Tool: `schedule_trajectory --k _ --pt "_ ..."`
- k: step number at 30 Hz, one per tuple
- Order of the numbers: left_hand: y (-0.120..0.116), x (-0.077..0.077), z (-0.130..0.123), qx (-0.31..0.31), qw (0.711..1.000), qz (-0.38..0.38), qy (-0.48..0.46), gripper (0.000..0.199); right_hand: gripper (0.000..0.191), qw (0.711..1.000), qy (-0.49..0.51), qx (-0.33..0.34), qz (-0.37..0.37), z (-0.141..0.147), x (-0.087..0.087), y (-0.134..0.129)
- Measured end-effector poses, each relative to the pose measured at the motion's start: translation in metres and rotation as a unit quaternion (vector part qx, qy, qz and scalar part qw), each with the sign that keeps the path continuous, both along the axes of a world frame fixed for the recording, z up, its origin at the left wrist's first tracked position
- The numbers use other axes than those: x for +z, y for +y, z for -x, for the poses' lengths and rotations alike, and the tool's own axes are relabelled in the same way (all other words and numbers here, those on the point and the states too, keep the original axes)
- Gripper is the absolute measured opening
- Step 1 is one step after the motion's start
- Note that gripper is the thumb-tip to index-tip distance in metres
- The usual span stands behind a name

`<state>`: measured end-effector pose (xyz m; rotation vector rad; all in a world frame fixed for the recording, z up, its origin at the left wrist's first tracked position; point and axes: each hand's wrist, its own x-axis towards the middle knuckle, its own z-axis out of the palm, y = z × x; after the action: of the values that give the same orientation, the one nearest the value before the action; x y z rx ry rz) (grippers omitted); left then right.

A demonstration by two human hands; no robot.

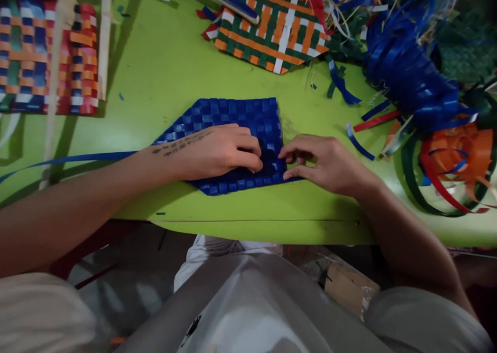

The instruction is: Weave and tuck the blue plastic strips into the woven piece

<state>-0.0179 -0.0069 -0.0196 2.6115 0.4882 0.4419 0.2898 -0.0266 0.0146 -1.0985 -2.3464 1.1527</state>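
A blue woven strip mat [240, 109] with slanted corners on its left side lies flat in front of me. My left hand [233, 148] rests on top of it with fingers curled, pressing it against the table; its fingertips are partly hidden. At the mat's right edge, my right hand [314, 161] has thumb and forefinger bent towards each other, closed about the lower right corner, where a short blue end shows beneath the thumb. A long blue strip [85, 157] runs left from under my left forearm.
The green table [155, 84] ends just before my lap. An orange, green and white woven piece [267, 32] lies behind, with a blue stick-like tool [233, 3] across it. Coiled blue strips [411, 78] and orange strips [458, 151] pile up right. Another multicoloured weave [27, 58] lies left.
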Motion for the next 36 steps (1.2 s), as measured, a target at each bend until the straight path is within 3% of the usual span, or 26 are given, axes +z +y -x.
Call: schedule_trajectory --k 8,12,17,24,27,32,36 --pt "-0.003 -0.004 -0.001 -0.004 0.999 -0.041 -0.013 0.042 0.017 0.997 -0.013 0.051 -0.048 0.0 0.003 -0.004" --pt "-0.005 0.002 0.0 0.001 0.999 -0.052 0.016 0.044 0.019 0.99 0.016 0.077 -0.118 -0.008 -0.009 -0.009" --pt "-0.006 0.001 0.001 0.008 1.0 -0.03 0.006 0.041 0.024 0.971 -0.037 0.07 -0.227 -0.013 -0.021 -0.018" --pt "-0.004 0.007 0.005 0.02 0.999 0.033 -0.012 0.027 0.023 0.948 -0.084 0.082 -0.296 -0.012 -0.021 -0.025" --pt "-0.004 0.017 0.007 0.023 0.994 0.11 0.003 0.013 0.024 0.943 -0.092 0.082 -0.31 -0.013 -0.022 -0.025" --pt "-0.008 0.026 0.013 0.064 0.983 0.16 0.058 0.047 0.024 0.949 -0.072 0.07 -0.299 -0.013 -0.023 -0.025" --pt "-0.011 0.024 0.012 0.073 0.983 0.156 0.066 0.049 0.02 0.972 -0.025 0.02 -0.231 -0.007 -0.024 -0.028"
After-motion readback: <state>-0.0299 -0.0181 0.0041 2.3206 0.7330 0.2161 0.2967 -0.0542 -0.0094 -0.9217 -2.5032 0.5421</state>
